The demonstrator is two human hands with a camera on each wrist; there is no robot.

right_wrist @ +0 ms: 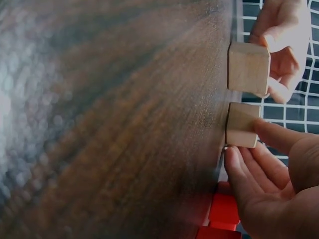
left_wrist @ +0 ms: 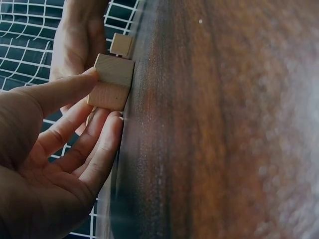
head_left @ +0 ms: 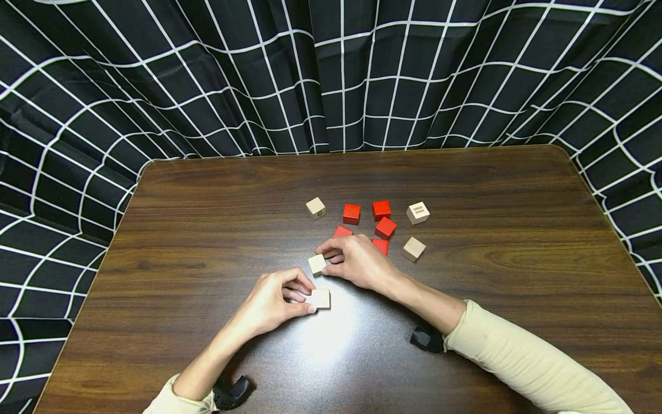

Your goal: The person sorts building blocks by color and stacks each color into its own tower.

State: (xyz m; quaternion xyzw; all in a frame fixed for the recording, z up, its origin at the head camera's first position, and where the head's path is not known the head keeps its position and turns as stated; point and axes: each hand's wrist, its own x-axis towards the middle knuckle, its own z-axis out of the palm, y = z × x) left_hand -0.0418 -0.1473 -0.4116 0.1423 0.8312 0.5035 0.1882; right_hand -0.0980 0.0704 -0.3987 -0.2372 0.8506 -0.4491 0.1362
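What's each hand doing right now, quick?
Left hand: holding the near wooden block, pinched at its sides.
Right hand: holding the next wooden block just beyond it, also pinched.

Head view: high above table (head_left: 217, 224), facing forward-down. Wrist views: close, low along table, sharing two pale blocks (right_wrist: 248, 69).

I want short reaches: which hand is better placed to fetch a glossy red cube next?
Probably the right hand: it is beside the glossy red cubes, while the left hand is farther. The right would first need to release the pale wooden cube it pinches.
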